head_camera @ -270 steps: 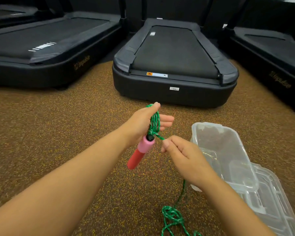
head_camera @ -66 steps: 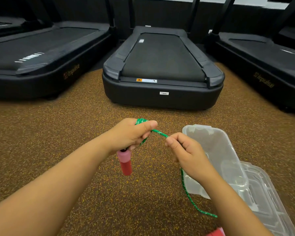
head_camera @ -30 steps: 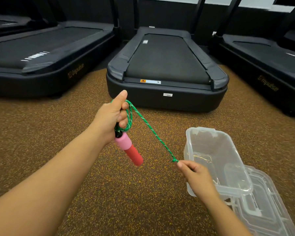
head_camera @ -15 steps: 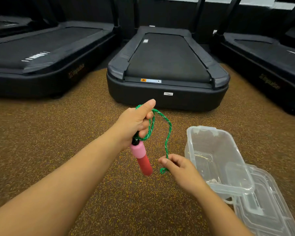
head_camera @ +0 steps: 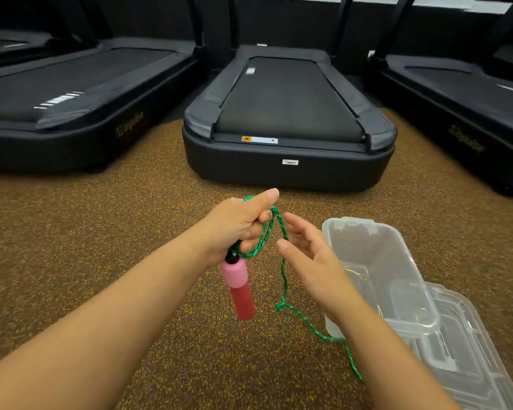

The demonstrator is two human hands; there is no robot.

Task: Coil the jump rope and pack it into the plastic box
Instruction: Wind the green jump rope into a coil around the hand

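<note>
My left hand (head_camera: 237, 229) is closed around green rope (head_camera: 283, 279) loops, the pink handle (head_camera: 238, 287) hanging below; my right hand (head_camera: 311, 261) is spread open beside the dangling strand, holding nothing; the clear box (head_camera: 376, 276) sits on the floor (head_camera: 101, 232) at right

We see a braided cord jump rope (head_camera: 282, 263) in bright green flecked with paler green, its foam handle (head_camera: 238, 287) pale pink above and red below, capped in black. The rectangular plastic box (head_camera: 376, 272) is clear, the rubber floor (head_camera: 86, 232) brown speckled with yellow, and the treadmill (head_camera: 289, 119) matte black.
</note>
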